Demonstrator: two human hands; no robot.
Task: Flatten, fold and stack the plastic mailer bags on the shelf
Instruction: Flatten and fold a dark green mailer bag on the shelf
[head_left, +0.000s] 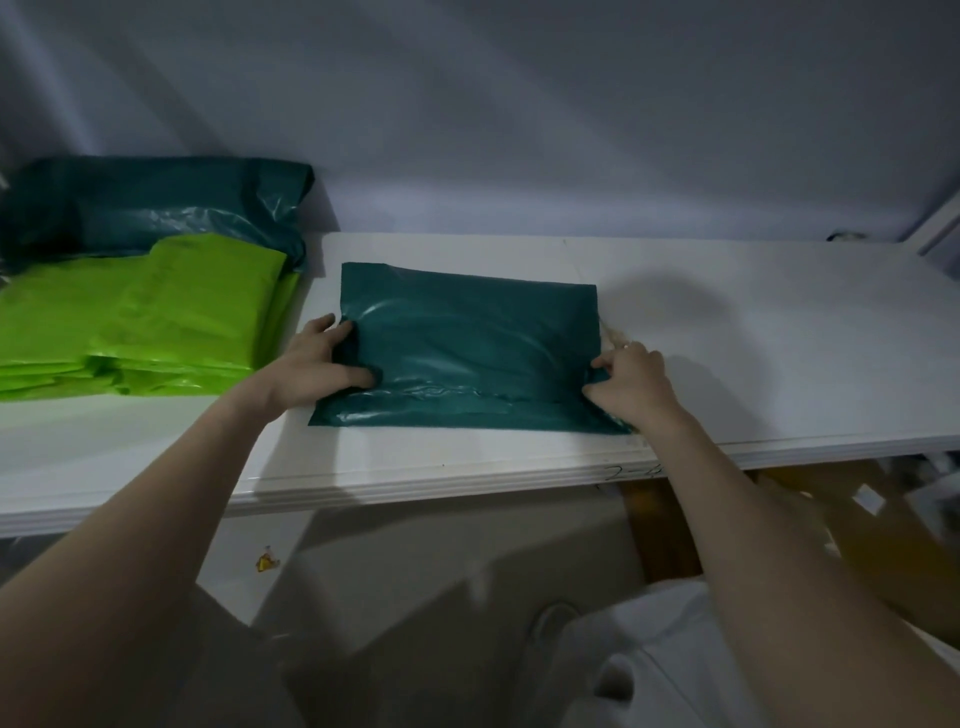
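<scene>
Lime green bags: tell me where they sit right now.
In the head view, the lime green bags lie stacked at the shelf's left end, in front of a dark teal pile, left of the left hand.

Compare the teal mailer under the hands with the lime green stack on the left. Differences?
Colour: the teal mailer is dark teal; the lime green stack is bright green.
Count: the teal mailer is a single bag lying flat; the green stack is several folded bags piled up.
Handling: the left hand and right hand grip the teal mailer's side edges; nothing touches the green stack.
Shared: both are glossy plastic and rest on the white shelf.
</scene>
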